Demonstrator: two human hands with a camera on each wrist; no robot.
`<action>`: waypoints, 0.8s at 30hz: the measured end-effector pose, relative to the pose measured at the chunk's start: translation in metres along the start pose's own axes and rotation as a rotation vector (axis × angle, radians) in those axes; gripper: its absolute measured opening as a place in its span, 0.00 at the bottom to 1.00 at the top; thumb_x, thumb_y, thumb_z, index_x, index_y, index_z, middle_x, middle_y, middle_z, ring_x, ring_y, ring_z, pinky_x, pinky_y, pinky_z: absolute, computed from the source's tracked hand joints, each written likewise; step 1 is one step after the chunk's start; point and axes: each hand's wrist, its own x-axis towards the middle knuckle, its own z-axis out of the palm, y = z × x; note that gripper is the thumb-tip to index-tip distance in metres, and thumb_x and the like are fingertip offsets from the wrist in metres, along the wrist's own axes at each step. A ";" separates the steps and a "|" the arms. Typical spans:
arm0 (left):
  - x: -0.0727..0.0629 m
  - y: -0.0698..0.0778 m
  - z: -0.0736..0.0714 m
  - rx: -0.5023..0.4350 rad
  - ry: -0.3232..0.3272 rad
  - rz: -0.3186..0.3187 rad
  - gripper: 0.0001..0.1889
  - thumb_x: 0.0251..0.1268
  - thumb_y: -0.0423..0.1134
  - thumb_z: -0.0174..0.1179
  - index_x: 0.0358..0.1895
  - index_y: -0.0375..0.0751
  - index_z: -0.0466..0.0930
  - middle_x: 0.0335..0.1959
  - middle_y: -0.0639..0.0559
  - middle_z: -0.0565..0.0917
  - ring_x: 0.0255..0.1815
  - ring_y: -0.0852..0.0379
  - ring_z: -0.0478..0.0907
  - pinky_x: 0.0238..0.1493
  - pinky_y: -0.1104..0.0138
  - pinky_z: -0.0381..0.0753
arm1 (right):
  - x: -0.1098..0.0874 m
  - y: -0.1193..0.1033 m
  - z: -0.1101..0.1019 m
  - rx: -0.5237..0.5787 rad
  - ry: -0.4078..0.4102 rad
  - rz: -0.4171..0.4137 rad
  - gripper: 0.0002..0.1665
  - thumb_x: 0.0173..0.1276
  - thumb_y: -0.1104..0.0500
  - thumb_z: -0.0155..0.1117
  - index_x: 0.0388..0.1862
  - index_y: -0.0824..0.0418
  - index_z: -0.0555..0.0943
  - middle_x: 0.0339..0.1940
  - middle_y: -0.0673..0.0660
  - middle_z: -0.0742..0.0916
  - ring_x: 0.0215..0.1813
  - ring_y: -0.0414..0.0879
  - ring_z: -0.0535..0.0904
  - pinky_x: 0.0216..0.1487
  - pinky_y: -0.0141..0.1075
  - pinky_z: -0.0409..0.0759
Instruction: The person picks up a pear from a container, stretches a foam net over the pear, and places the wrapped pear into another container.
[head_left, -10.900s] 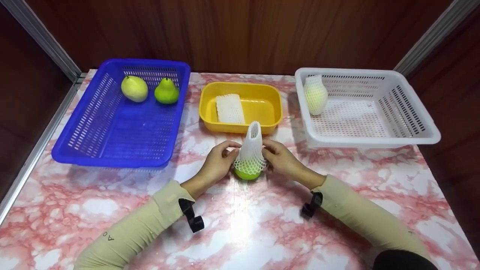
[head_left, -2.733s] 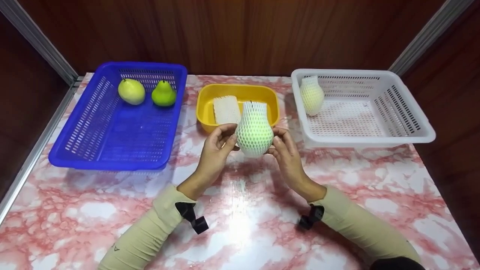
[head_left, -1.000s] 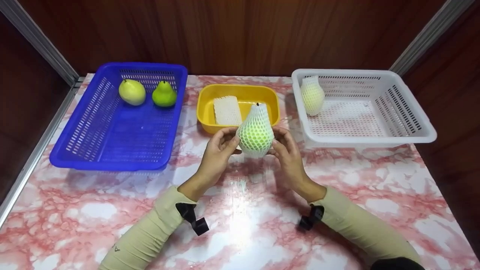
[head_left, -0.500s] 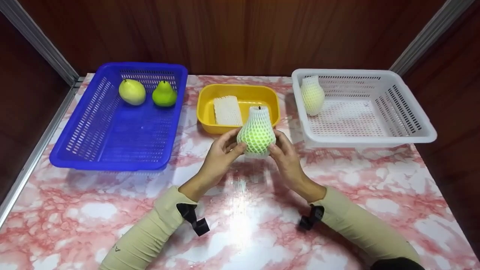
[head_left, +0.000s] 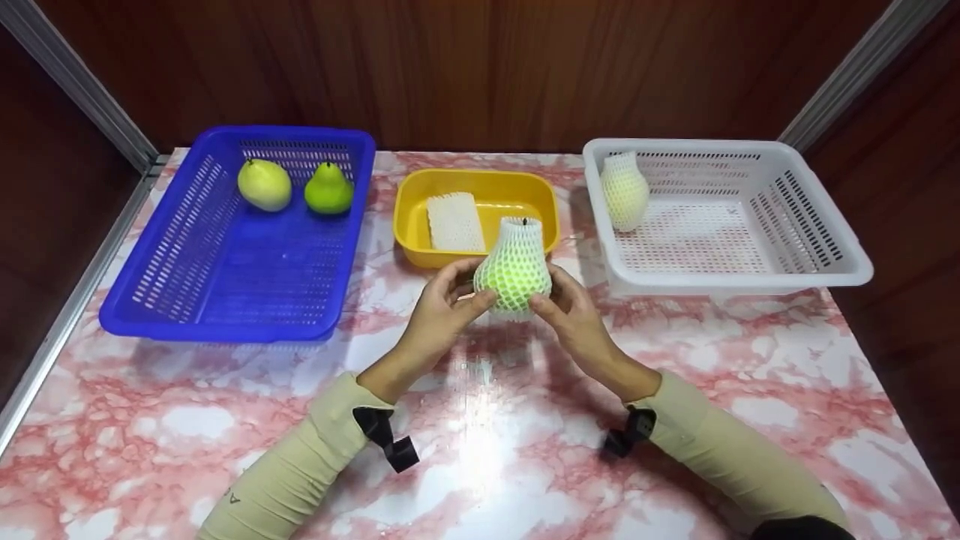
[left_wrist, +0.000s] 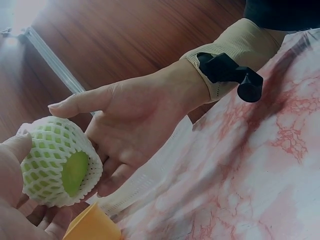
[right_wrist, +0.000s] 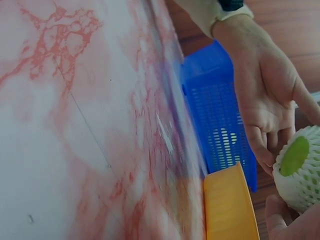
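Note:
A green pear in a white foam net (head_left: 514, 266) is held upright above the table, in front of the yellow tub. Its dark stem shows at the net's open top, and its bare green base shows through the net's lower opening (left_wrist: 75, 172) in the left wrist view. My left hand (head_left: 439, 311) grips the pear's left side, thumb in front and fingers behind. On the other side, my right hand (head_left: 576, 319) holds it likewise, thumb on the net near the bottom. The fingertips behind the pear are hidden in the head view.
The blue basket (head_left: 225, 330) at left holds a yellow pear (head_left: 264, 184) and a green pear (head_left: 328, 189). Folded foam netting (head_left: 456, 222) lies in the yellow tub (head_left: 420, 256). At right, the white basket (head_left: 742, 280) holds a netted pear (head_left: 624, 192).
Earlier the net covered only the pear's upper part on the table; now it is pulled down and the pear is lifted. Over the last second the pear has tipped and come slightly lower.

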 end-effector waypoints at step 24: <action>-0.006 0.000 -0.007 0.445 -0.150 0.266 0.34 0.57 0.19 0.67 0.69 0.31 0.68 0.71 0.41 0.71 0.70 0.46 0.68 0.69 0.55 0.72 | 0.002 -0.007 -0.025 -0.282 -0.276 -0.188 0.46 0.57 0.79 0.65 0.75 0.73 0.58 0.77 0.67 0.64 0.74 0.51 0.66 0.72 0.41 0.70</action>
